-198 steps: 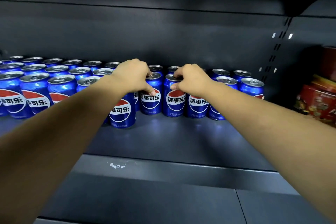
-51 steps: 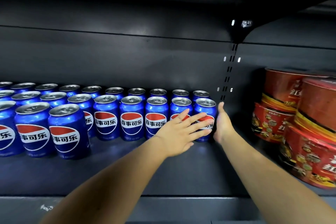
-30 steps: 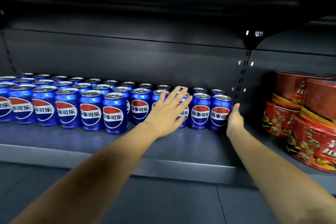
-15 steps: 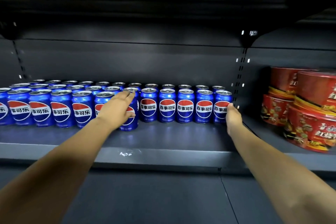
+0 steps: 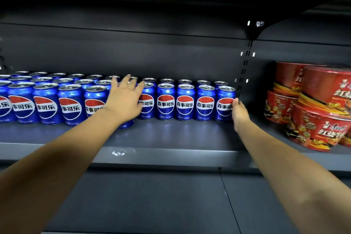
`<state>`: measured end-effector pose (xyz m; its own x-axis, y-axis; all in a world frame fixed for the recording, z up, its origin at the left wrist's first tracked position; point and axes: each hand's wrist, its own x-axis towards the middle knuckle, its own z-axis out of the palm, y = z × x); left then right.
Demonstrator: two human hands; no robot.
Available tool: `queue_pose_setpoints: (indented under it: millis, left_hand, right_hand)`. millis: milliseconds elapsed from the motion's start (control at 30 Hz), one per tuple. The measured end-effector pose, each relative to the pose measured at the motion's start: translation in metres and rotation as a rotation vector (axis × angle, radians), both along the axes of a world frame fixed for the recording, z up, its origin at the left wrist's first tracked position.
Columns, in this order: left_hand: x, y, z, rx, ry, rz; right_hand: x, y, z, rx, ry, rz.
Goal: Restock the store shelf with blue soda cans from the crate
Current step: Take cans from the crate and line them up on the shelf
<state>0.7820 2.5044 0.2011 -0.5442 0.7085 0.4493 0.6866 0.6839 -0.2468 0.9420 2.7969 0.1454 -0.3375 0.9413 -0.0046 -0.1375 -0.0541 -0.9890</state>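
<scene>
**Both hands flat against the row of cans**

The left hand (image 5: pixel 124 99) is released, its fingers straight and spread, laid over the front of the blue soda cans (image 5: pixel 165 103) near the middle of the row; it covers one can that stands a little forward of its neighbours. The right hand (image 5: pixel 239 112) is also released and grasps nothing: its straight fingers press edge-on against the right side of the end can (image 5: pixel 225 104), the last one in the front row.

The cans stand upright on the dark shelf (image 5: pixel 171 138), labels facing out, packed in several rows that run leftward from the end can to the picture's edge. Behind the end can, the slotted upright (image 5: pixel 245 66) of the shelf back rises. Right of the end can, past a bare gap, red noodle tubs (image 5: pixel 319 112) are stacked on the same shelf. No crate is in view.
</scene>
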Motion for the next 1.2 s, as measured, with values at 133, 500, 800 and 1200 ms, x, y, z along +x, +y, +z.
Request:
queue_pose_setpoints:
  millis: [133, 500, 800, 1200]
  left_hand:
    - [0.027, 0.036, -0.004, -0.009, 0.040, -0.161]
    - [0.039, 0.107, -0.015, 0.034, -0.097, -0.300]
    - [0.051, 0.131, -0.020, 0.056, -0.154, -0.333]
    - [0.059, 0.164, -0.001, -0.012, -0.210, -0.249]
  right_hand:
    - [0.000, 0.013, 0.004, -0.035, 0.064, -0.037]
    - [-0.024, 0.070, -0.016, -0.132, 0.198, 0.030]
    - [-0.016, 0.016, 0.007, -0.208, 0.178, 0.096]
    - [-0.019, 0.033, 0.015, -0.136, 0.118, 0.234]
